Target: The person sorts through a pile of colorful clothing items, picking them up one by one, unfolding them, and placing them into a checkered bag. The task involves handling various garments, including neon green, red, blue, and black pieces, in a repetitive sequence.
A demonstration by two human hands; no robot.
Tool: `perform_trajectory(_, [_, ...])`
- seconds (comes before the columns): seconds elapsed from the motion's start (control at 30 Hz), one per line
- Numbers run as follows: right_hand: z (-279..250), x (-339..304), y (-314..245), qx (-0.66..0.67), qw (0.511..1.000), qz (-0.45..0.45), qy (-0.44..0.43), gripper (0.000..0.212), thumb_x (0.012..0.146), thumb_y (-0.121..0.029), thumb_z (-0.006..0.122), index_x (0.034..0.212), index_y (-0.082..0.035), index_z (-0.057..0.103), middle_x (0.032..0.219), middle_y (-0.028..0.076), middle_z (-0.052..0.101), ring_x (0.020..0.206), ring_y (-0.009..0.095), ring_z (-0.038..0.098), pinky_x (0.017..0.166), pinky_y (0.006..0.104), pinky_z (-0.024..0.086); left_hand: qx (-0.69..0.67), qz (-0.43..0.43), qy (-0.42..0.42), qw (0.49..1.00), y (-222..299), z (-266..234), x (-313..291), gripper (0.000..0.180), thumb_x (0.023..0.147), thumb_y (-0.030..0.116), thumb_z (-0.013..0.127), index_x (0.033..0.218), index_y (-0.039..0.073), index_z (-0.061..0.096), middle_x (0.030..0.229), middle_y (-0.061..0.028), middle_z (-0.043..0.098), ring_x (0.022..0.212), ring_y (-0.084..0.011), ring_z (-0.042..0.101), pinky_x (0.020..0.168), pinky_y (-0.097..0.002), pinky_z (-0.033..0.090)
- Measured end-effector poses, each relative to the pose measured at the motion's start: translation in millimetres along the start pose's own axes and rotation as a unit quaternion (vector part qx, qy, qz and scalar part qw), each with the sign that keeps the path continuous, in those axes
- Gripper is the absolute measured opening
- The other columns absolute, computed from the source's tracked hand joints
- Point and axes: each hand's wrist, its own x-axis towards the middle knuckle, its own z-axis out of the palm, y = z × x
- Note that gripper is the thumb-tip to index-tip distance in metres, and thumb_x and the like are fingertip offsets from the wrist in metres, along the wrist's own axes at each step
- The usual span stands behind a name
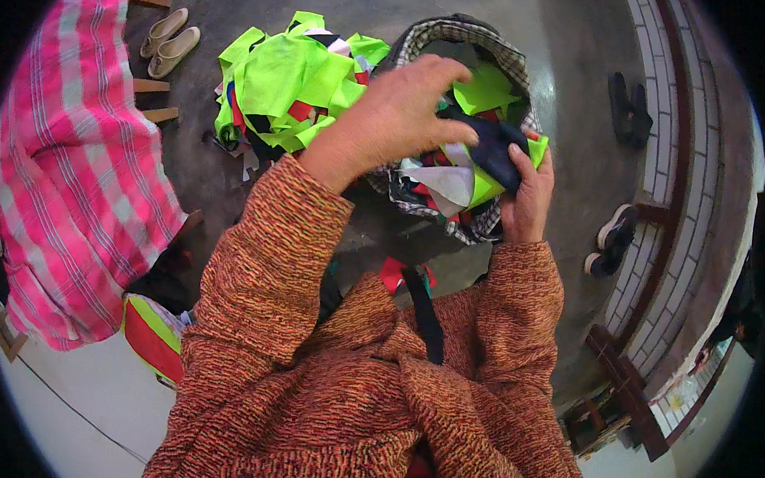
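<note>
A checked cloth bag [457, 31] stands open before me, filled with fabric scraps in neon green, white, red and black. My right hand [531, 194] grips a dark navy fabric scrap [497, 152] at the bag's right side, with neon green cloth next to its fingers. Over the bag's left part, my left hand [408, 113] is spread, its thumb and fingers apart, the thumb tip close to the navy scrap. Whether that thumb touches it I cannot tell. Left of the bag lies a heap of fabric scraps [278, 79], mostly neon green with some red and black.
A pink checked cloth [78, 161] drapes over furniture with wooden legs on the left. Pale shoes [172, 44] sit beside it. Dark shoes [630, 111] and black-and-white shoes [614, 239] lie at the right, near a brick-patterned wall [697, 157]. Red scraps [392, 274] lie near my lap, beside a black strip [422, 312].
</note>
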Motion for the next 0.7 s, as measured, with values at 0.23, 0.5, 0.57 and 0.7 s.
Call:
perform_trajectory(0.23, [2,3,-11,0.105,0.993,0.044,-0.010,0.028,0.085,-0.003,0.055,0.113,-0.005,0.049,0.106,0.007,0.057,0.094,0.016,0.058,0.084,0.0293,0.048,-0.020,0.069,-0.116,0.991,36,64,-5,0.088,0.055,0.021,0.081,0.129,0.004,0.037,0.127,-0.0164,0.044,0.119,-0.0330,0.044,0.098,-0.0375,0.039])
perform_trajectory(0.5, [5,-7,-35,0.145,0.979,0.053,-0.130,0.060,0.097,-0.048,0.023,0.139,-0.006,0.026,0.127,0.015,0.048,0.112,0.025,0.051,0.095,0.0378,0.042,-0.053,-0.019,-0.035,0.998,24,79,5,0.077,0.062,0.009,0.073,0.131,0.006,0.040,0.121,-0.0175,0.052,0.106,-0.0286,0.056,0.091,-0.0338,0.044])
perform_trajectory(0.57, [3,-8,-40,0.140,0.981,0.031,-0.131,0.061,0.097,-0.050,0.023,0.140,-0.007,0.024,0.125,0.017,0.049,0.107,0.025,0.055,0.091,0.0384,0.044,-0.193,-0.124,-0.057,0.972,18,72,13,0.056,0.072,0.008,0.066,0.124,0.002,0.048,0.103,-0.0091,0.062,0.089,-0.0151,0.060,0.078,-0.0269,0.048])
perform_trajectory(0.7, [-3,-5,-40,0.126,0.983,-0.023,-0.134,0.056,0.097,-0.044,0.032,0.138,-0.006,0.028,0.116,0.017,0.055,0.092,0.024,0.061,0.084,0.0359,0.048,-0.535,-0.284,-0.076,0.792,19,51,17,0.030,0.081,0.007,0.057,0.110,-0.002,0.056,0.097,-0.0074,0.063,0.081,-0.0155,0.063,0.075,-0.0300,0.051])
